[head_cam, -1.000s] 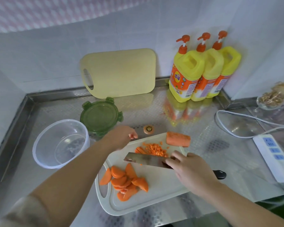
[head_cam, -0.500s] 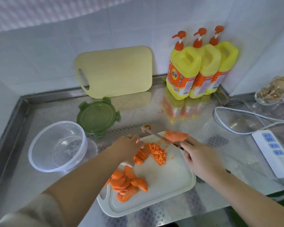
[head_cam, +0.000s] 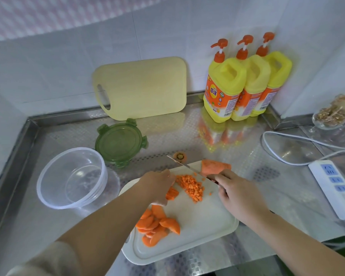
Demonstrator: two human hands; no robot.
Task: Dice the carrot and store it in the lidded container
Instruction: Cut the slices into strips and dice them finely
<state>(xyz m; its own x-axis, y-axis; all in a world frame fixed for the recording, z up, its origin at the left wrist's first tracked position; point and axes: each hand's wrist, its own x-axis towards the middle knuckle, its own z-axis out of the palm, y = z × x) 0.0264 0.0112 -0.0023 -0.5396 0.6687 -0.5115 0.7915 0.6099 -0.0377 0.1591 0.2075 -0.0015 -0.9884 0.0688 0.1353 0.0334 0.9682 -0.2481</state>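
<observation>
Middle of the dicing step, I'd say. The left hand (head_cam: 159,182) sits on the white cutting board (head_cam: 199,234) with its fingers curled down over a small bundle of carrot strips (head_cam: 172,193), pinning them. The right hand (head_cam: 239,194) is wrapped round the handle of the knife (head_cam: 184,165). The blade runs slantwise past the diced carrot (head_cam: 191,187), tip pointing away from the person. Can't tell if the edge is actually on the board.

Plenty left to cut: a heap of carrot slices (head_cam: 157,224) at the near end of the board and an uncut carrot chunk (head_cam: 215,166) at the far edge, just beyond the right hand. The clear container (head_cam: 48,196) stands on the table (head_cam: 187,132) left of the board with nothing in it. Its green lid (head_cam: 121,142) lies off, just behind it.

Next move, my guess: bring the blade across the strips right beside the left fingertips. That means keeping those tips tucked and feeding the bundle toward the knife bit by bit. Storing is a way off.
</observation>
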